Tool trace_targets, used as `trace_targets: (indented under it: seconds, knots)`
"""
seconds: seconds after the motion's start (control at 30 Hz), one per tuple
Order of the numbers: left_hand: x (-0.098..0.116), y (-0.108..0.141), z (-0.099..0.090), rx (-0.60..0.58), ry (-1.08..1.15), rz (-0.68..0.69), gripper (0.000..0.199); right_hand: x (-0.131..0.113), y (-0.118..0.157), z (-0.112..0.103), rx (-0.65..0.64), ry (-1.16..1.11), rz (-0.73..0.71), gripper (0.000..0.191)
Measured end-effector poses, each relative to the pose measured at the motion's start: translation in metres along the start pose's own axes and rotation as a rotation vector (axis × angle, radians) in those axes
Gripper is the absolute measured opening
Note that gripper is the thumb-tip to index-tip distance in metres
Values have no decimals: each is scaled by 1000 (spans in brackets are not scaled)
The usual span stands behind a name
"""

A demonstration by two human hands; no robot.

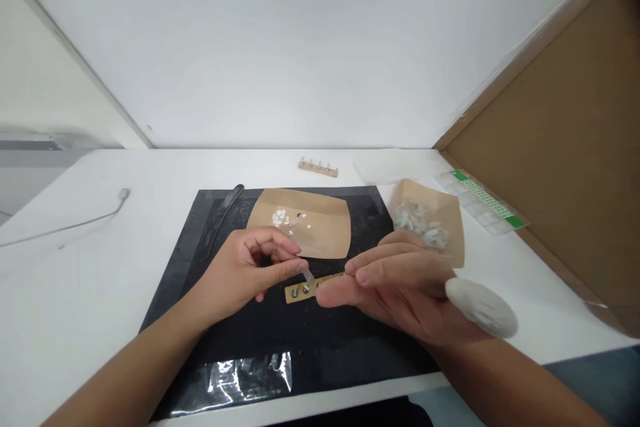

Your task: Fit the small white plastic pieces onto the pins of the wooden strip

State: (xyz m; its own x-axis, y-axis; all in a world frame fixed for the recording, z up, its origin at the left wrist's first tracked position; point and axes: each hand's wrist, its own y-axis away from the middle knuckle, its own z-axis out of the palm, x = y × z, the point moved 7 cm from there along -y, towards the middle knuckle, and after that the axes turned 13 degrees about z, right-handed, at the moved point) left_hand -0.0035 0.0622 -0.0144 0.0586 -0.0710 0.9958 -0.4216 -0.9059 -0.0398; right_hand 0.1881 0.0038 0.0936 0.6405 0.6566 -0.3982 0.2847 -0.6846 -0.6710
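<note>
A narrow tan strip (289, 294) with small round metal pieces lies on the black mat (240, 333). Thumb and index finger of my left hand (245, 273) pinch a small translucent piece (309, 275) just above the strip's left part. My right hand (395, 280) is over the strip's right end, its fingers together and the thumb near them; whatever they hold, if anything, is hidden. A white, rounded object (483, 307) shows at the outer side of my right hand.
Behind my hands is brown paper (325, 227) with small white discs. To the right, another brown sheet (454, 213) bears translucent pieces. A second strip (319, 167), a dark tool (223, 213), a clear-and-green case (487, 200), a cable (100, 219) and a cardboard wall (560, 147) surround the mat.
</note>
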Motion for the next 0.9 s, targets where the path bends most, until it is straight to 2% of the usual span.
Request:
trace_targets:
  seconds: [0.1, 0.2, 0.3, 0.53, 0.73, 0.83, 0.9]
  knots:
    - [1, 0, 0, 1, -4, -12, 32, 0, 1, -2, 120, -152, -15, 38]
    - [1, 0, 0, -4, 6, -16, 34, -1, 3, -1, 174, -175, -40, 45]
    - [0, -1, 1, -12, 13, -8, 34, -1, 4, 3, 135, -174, -37, 48]
    - [-2, -1, 3, -29, 32, -2, 35, 5, 5, 6, 87, -210, 65, 44]
    - [-1, 0, 3, -33, 20, 20, 35, 6, 2, 12, 128, -218, -2, 35]
    - [0, -1, 3, -26, 9, 19, 34, 9, -1, 22, 72, -185, -24, 31]
    - [1, -1, 2, -26, 3, 22, 34, 9, -1, 26, 43, -200, -93, 35]
